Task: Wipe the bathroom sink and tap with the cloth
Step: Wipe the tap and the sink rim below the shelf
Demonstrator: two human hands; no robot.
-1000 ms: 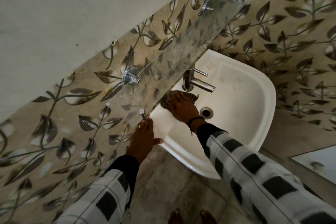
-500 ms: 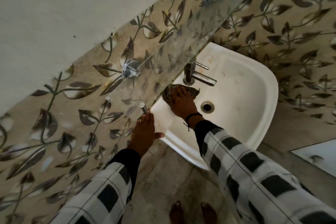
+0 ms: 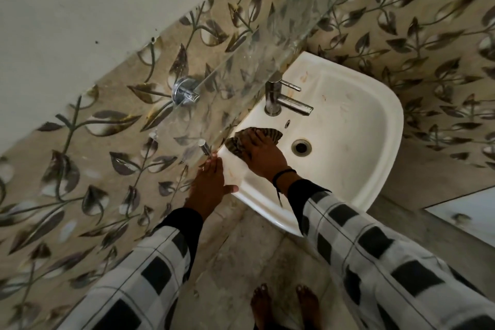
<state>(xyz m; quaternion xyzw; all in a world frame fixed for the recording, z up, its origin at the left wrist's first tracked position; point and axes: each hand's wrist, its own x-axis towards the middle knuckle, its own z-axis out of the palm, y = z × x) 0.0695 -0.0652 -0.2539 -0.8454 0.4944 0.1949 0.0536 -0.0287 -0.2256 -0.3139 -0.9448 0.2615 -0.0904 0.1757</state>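
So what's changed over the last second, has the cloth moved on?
Barely. The right hand presses the cloth on the sink ledge and has slid slightly away from the tap, toward the near left corner. Nothing was taken hold of or let go. The left hand stays flat on the sink's left corner, and the tap is untouched.
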